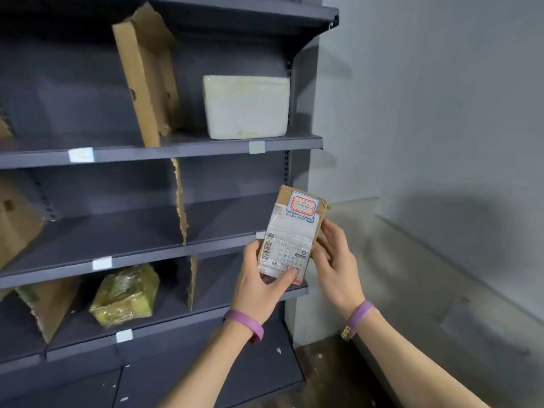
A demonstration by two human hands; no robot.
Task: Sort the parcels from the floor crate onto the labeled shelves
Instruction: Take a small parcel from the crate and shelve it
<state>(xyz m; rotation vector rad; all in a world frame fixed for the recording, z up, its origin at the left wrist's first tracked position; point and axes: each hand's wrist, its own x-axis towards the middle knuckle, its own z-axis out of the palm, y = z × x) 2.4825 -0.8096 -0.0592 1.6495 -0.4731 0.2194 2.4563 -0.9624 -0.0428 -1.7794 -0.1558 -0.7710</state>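
Note:
A small brown cardboard parcel (290, 231) with a white shipping label and a red-and-blue sticker is held upright in front of the grey shelf unit (206, 142), near its right end. My left hand (262, 278) grips its lower left corner, thumb across the label. My right hand (332, 254) cups its right side with curled fingers. A white foam box (245, 107) sits on the upper shelf's right bay. A parcel wrapped in yellow tape (126, 293) lies on the lower shelf. The floor crate is out of view.
Cardboard dividers (147, 75) split the shelves into bays. White label tags (81, 155) are stuck to the shelf edges. A grey wall (441, 113) stands to the right of the unit. More cardboard (17, 219) leans at the far left.

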